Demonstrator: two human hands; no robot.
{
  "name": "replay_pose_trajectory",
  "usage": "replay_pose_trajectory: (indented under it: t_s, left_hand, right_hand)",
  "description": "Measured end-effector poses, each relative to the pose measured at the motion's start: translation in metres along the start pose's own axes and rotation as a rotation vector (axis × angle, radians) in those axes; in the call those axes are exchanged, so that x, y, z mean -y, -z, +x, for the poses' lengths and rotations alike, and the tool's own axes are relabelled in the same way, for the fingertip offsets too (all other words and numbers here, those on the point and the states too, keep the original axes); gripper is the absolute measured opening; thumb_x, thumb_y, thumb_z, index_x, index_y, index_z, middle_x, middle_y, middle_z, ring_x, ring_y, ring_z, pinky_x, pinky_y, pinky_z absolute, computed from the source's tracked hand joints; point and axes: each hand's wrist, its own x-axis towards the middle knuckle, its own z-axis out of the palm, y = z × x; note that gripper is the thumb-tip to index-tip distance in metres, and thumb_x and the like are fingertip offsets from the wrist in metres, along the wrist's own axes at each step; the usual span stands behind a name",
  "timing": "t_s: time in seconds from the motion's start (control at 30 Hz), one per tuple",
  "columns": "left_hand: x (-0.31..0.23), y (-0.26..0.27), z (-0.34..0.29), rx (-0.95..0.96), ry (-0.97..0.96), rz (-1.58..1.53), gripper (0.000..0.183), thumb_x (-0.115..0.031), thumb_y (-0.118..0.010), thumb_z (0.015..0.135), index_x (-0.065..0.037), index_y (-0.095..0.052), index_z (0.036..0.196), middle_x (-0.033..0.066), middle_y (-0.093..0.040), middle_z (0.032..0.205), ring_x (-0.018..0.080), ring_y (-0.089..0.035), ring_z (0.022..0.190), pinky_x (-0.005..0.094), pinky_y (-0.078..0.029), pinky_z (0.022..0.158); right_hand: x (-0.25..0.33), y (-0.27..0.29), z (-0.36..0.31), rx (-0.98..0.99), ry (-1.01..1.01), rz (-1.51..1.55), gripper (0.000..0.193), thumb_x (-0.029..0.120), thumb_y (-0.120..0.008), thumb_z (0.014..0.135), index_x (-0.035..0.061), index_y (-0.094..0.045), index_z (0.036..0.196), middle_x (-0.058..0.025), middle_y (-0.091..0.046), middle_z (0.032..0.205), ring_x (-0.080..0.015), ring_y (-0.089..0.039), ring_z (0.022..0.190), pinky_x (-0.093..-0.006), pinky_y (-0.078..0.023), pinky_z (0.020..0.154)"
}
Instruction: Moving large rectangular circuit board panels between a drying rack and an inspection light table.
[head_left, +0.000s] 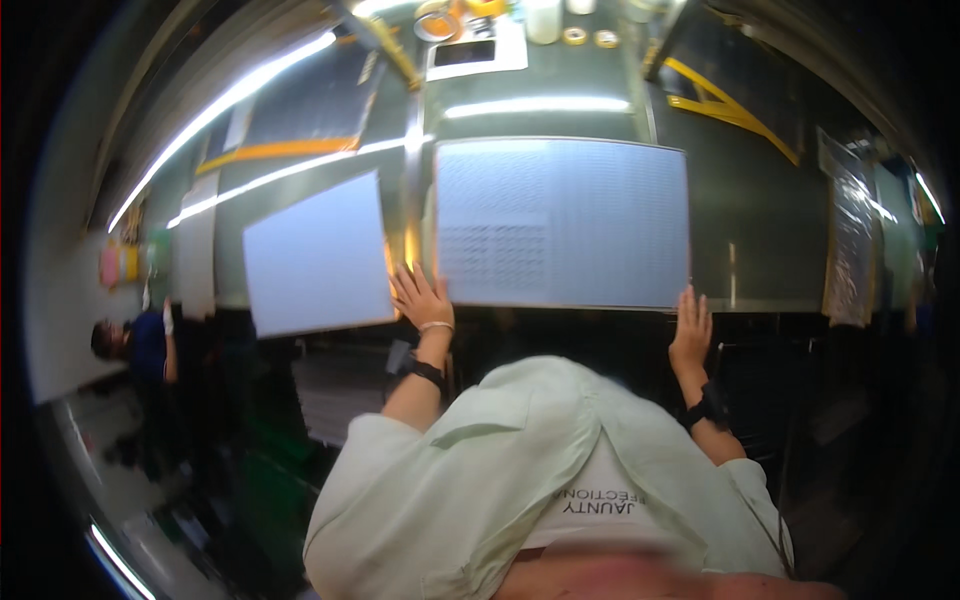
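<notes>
A large pale blue-white rectangular panel (pixel 610 225) with a fine textured pattern lies on the dark green table before me. To its left, a smaller plain pale panel (pixel 318 255) sits at a slant, partly over the table's front edge. My left hand (pixel 424 300) is at the gap between the two, by the large panel's lower left corner, with its fingers spread. At the opposite lower corner, my right hand (pixel 690 335) has its fingers stretched out along the panel's edge. Neither hand is visibly wrapped around anything; the undersides of the fingers are hidden.
Tape rolls (pixel 437 22), a white sheet with a dark rectangle (pixel 465 52) and small rolls (pixel 574 37) lie at the table's back. Yellow-edged dark boards (pixel 300 110) stand on both sides. A clear plastic-wrapped strip (pixel 848 240) is far right. A person (pixel 150 340) is at far left.
</notes>
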Motion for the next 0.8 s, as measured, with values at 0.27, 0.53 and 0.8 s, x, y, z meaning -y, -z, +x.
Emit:
replay_pose_trajectory:
  t_s: [0.27, 0.53, 0.8]
  left_hand:
    - [-0.008, 0.045, -0.031, 0.311, 0.948, -0.590, 0.059, -0.059, -0.055, 0.075, 0.000, -0.062, 0.074, 0.0185, -0.062, 0.077, 0.0309, -0.059, 0.075, 0.0390, -0.045, 0.072]
    - [0.019, -0.036, -0.043, 0.353, 0.894, -0.988, 0.027, -0.031, -0.060, 0.083, -0.005, -0.061, 0.073, 0.0026, -0.059, 0.063, 0.0100, -0.055, 0.054, 0.0242, -0.038, 0.044]
    - [-0.003, 0.064, -0.017, 0.313, 0.881, -1.374, 0.024, -0.024, -0.060, 0.083, -0.007, -0.059, 0.067, 0.0013, -0.059, 0.061, 0.0087, -0.051, 0.053, 0.0223, -0.037, 0.049]
  right_hand:
    - [-0.025, 0.001, 0.003, -0.171, 0.126, 0.410, 0.054, 0.019, -0.058, 0.079, 0.0021, -0.039, 0.127, -0.0144, -0.033, 0.136, -0.0334, -0.027, 0.127, -0.0429, -0.024, 0.103]
    - [-0.020, 0.002, -0.004, -0.146, 0.251, 0.248, 0.081, 0.016, -0.071, 0.064, 0.0062, -0.032, 0.134, -0.0046, -0.027, 0.142, -0.0298, -0.022, 0.130, -0.0418, -0.021, 0.105]
    - [-0.052, 0.032, 0.019, -0.279, 0.517, 0.305, 0.045, 0.008, -0.063, 0.071, 0.0048, -0.054, 0.115, -0.0093, -0.047, 0.127, -0.0294, -0.033, 0.126, -0.0449, -0.021, 0.106]
